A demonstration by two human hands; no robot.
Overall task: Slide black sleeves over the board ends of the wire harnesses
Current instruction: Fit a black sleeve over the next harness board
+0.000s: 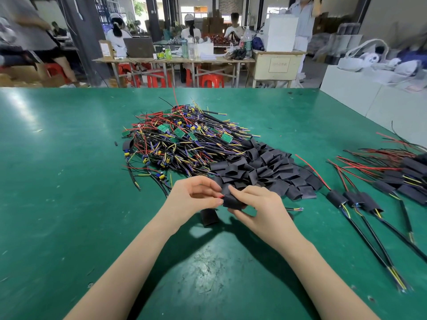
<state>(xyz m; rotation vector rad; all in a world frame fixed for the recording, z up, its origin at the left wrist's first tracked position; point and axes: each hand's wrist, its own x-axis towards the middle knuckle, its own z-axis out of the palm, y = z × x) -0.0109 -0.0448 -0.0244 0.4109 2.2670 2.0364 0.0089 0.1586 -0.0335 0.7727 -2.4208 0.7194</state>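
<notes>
Above the green table (pixel 69 181), my right hand (pixel 258 204) pinches a sleeve (pixel 233 200) while my left hand (pixel 191 195) pinches its red wire (pixel 220 196); few sleeved harnesses (pixel 360 202) lie right, most of the pile (pixel 175 139) remains.

A green table (pixel 69 181) is carrying a pile of wire harnesses (pixel 175 139), a heap of black sleeves (pixel 261 169) beside it, and sleeved harnesses (pixel 360 202) lying at the right.

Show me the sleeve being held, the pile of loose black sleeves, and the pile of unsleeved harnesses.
held sleeve (pixel 233 201), head view, on its flat side.
pile of loose black sleeves (pixel 265 170), head view, mid-heap.
pile of unsleeved harnesses (pixel 175 139), head view, mid-tangle.
</notes>
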